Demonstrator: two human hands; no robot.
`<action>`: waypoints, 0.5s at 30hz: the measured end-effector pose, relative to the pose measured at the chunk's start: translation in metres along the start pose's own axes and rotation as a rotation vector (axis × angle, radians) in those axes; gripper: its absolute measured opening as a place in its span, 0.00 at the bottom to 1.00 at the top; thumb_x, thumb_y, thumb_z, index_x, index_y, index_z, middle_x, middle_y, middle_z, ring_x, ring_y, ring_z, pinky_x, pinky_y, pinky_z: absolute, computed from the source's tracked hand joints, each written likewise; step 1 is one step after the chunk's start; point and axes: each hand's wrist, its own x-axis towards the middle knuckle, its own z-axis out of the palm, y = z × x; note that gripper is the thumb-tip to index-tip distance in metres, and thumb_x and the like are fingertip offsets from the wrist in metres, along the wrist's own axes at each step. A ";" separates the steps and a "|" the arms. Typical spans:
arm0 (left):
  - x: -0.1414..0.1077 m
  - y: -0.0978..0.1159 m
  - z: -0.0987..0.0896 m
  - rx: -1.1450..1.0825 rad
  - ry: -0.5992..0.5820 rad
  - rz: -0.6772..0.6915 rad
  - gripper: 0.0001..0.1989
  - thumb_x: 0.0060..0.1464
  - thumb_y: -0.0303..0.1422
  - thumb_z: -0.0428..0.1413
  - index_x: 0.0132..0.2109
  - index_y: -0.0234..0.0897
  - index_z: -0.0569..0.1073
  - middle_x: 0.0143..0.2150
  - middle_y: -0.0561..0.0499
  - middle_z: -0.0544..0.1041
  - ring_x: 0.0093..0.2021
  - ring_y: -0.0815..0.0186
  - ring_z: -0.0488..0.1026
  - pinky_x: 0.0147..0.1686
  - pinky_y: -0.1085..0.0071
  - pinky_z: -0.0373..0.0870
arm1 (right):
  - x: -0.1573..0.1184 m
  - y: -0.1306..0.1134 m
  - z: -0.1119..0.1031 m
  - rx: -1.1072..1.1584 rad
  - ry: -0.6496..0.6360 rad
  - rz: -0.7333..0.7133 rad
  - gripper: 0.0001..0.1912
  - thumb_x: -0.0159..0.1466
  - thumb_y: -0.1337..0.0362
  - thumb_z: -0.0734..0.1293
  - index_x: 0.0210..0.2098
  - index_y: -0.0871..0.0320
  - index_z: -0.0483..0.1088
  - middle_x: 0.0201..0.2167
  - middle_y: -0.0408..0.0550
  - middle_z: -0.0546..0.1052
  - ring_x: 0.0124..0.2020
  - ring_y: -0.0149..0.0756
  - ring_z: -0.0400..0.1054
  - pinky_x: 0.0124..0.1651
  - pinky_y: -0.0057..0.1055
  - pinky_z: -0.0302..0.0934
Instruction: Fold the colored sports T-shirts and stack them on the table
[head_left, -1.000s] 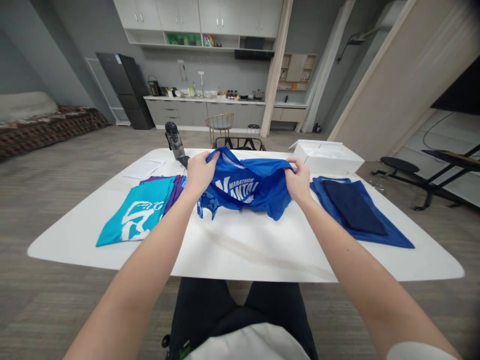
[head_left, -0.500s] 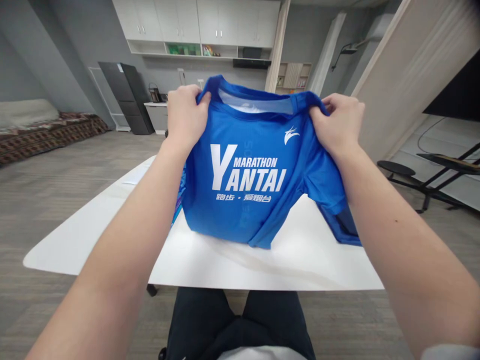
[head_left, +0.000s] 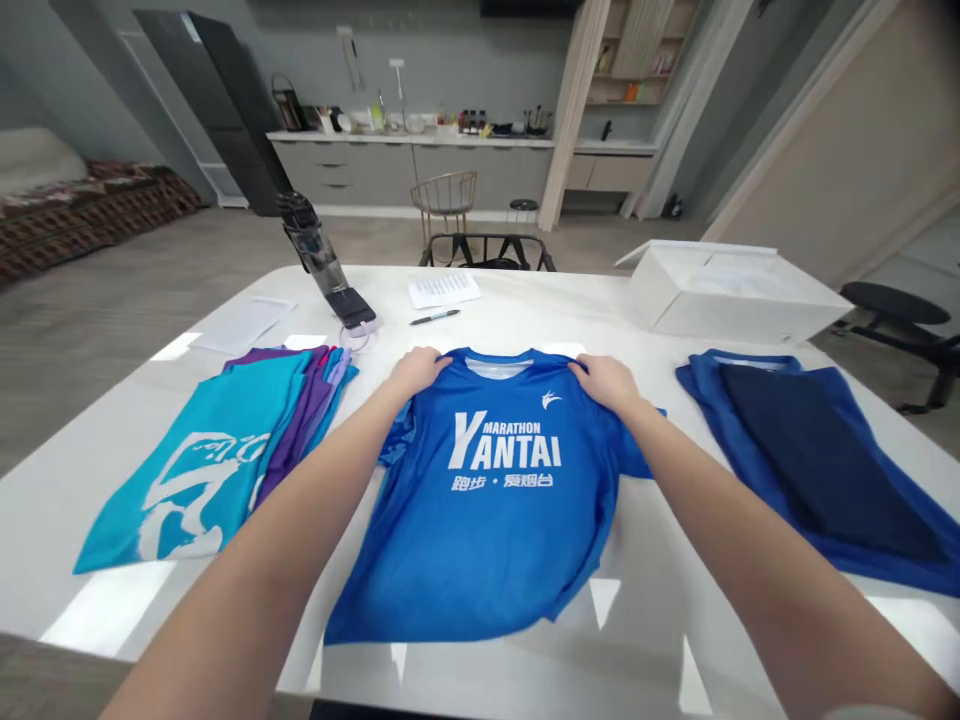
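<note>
A blue T-shirt (head_left: 495,550) with white "Marathon Yantai" lettering lies front side up on the white table (head_left: 525,300), its collar facing away from me. My left hand (head_left: 420,370) grips the shirt at its left shoulder beside the collar. On the other shoulder, my right hand (head_left: 606,382) pinches the cloth in the same way. The shirt's lower edge spreads toward me, slightly askew. To the left lies a stack of folded shirts, a teal shirt (head_left: 202,450) on top and purple ones beneath. At the right, a folded dark navy garment (head_left: 825,450) rests on blue shirts.
A white box (head_left: 735,290) with a raised flap stands at the back right. Toward the back are a pen (head_left: 435,317), a printed sheet (head_left: 444,290), a phone on a stand (head_left: 351,305) and a clear bottle-like object (head_left: 319,255). Beyond the table's far edge is a black chair (head_left: 487,250).
Both hands have lowered the T-shirt from its raised position onto the table, where it now lies spread out. The view has tilted down, showing the stacks on both sides.
</note>
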 end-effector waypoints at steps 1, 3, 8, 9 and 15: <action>0.010 -0.004 0.000 -0.008 -0.003 0.022 0.24 0.65 0.49 0.47 0.41 0.36 0.80 0.43 0.39 0.82 0.46 0.55 0.78 0.48 0.64 0.72 | 0.009 0.002 0.004 -0.005 0.013 0.008 0.24 0.74 0.50 0.54 0.48 0.55 0.77 0.43 0.57 0.80 0.43 0.50 0.74 0.41 0.38 0.62; 0.034 -0.010 -0.005 -0.028 0.025 0.047 0.24 0.65 0.50 0.48 0.39 0.36 0.80 0.41 0.40 0.82 0.45 0.54 0.78 0.47 0.64 0.72 | 0.033 0.004 0.006 -0.005 0.044 0.031 0.24 0.73 0.48 0.55 0.46 0.56 0.77 0.42 0.57 0.80 0.43 0.50 0.73 0.42 0.39 0.62; 0.081 -0.012 -0.014 -0.048 0.191 -0.047 0.20 0.66 0.45 0.48 0.49 0.37 0.78 0.47 0.41 0.80 0.48 0.54 0.77 0.49 0.63 0.71 | 0.095 -0.003 0.012 0.045 0.171 0.044 0.24 0.73 0.49 0.55 0.48 0.57 0.75 0.46 0.59 0.77 0.50 0.53 0.68 0.52 0.47 0.58; 0.084 -0.011 -0.011 -0.031 0.238 -0.066 0.19 0.66 0.42 0.48 0.54 0.38 0.76 0.50 0.41 0.79 0.51 0.54 0.76 0.50 0.62 0.71 | 0.101 -0.007 0.016 0.058 0.206 0.060 0.23 0.73 0.49 0.56 0.51 0.57 0.74 0.50 0.60 0.76 0.53 0.55 0.66 0.55 0.50 0.57; 0.048 0.013 0.024 0.195 0.342 0.092 0.21 0.65 0.28 0.44 0.60 0.36 0.71 0.59 0.39 0.72 0.57 0.52 0.71 0.55 0.56 0.68 | 0.077 -0.037 0.041 0.105 0.236 0.161 0.29 0.73 0.47 0.53 0.66 0.56 0.62 0.69 0.63 0.58 0.67 0.58 0.50 0.64 0.65 0.45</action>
